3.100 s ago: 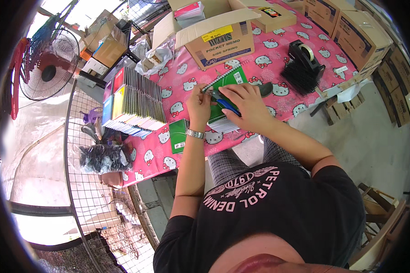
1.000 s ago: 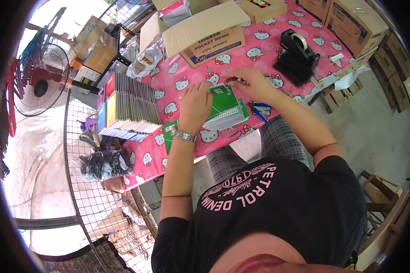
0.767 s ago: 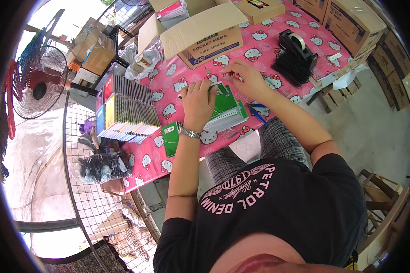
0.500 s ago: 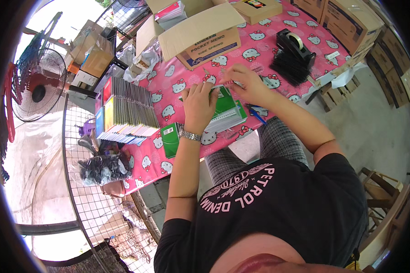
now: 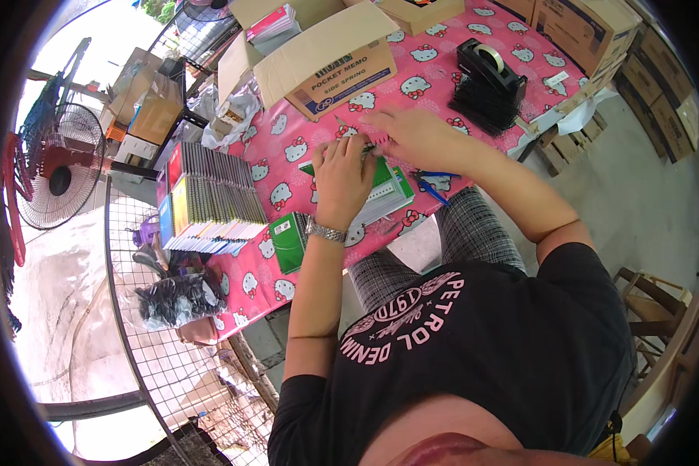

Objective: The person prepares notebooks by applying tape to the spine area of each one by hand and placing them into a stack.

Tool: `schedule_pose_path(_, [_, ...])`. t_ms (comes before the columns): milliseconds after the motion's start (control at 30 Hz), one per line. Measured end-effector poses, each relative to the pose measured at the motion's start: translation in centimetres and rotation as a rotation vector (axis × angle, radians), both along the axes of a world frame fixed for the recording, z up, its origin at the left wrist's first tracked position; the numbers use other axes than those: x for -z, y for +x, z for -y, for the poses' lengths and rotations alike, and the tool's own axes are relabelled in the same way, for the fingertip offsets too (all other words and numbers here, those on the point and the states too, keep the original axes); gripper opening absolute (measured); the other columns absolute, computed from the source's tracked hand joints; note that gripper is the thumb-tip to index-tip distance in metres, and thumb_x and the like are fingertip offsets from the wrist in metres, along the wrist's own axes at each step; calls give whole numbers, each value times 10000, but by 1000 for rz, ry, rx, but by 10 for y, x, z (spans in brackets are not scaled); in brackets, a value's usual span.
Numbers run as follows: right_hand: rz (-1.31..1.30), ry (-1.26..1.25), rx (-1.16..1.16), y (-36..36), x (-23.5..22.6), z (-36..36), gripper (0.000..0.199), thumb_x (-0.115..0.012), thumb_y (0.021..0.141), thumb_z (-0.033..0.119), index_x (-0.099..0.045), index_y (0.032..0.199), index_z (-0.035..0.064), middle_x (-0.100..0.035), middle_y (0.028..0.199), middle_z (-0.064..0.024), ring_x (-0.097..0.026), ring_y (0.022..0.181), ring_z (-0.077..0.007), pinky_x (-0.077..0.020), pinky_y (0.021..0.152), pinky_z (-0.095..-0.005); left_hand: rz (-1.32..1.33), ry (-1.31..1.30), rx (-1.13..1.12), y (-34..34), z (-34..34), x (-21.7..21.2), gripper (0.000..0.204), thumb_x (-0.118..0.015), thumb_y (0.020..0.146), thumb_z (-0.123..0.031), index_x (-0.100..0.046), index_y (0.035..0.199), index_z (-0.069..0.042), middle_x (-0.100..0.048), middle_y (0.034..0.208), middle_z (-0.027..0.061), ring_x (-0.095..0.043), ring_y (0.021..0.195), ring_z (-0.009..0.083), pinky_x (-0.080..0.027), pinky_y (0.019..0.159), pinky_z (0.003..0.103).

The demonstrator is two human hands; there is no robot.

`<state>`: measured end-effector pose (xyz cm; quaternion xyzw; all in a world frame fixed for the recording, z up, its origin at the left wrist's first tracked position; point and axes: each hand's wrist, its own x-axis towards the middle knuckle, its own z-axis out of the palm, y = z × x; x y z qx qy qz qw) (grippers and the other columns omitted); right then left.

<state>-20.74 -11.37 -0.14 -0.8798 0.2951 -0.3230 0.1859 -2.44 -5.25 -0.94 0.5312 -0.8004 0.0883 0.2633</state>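
Note:
My left hand, with a metal-band watch on its wrist, grips a green notebook by its far edge, its fingers curled over the top and the thumb beside them. Close by, my right hand is at the same far edge; motion smears its fingertips, so what they hold, if anything, cannot be made out. White page edges show under the green cover. Blue-handled pliers lie to the right of the notebook. Another green notebook lies left of my left wrist.
Upright stacks of spiral notebooks stand at the left. An open carton is behind my hands. A tape dispenser and a pile of black binding wires sit at the right on the pink tablecloth. A fan stands far left.
My right hand has shifted and its fingers have stretched and blurred near the notebook's far edge. My left hand stays on the notebook. The whole view has tilted slightly.

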Motion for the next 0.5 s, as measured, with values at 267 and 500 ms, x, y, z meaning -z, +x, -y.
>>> schedule_pose_path(267, [-298,-141,686,-19,189,103,488,-601,878,440,-591,1141,29,-670,947,-223,-679,831,-332,-514,801,-501,-70,80,70,-7,12,-3,199,-583,938,-258,-595,1058,-99,-649,946,72,-595,948,273,-364,935,468])
schedule_pose_path(500, [-116,600,104,-2,103,96,489,-678,819,447,-643,1024,5,-661,943,-142,-636,954,-266,-487,860,-410,-97,85,-157,21,-10,6,312,-695,852,-318,-621,1072,-109,-633,1036,35,-527,1084,257,-364,913,523])
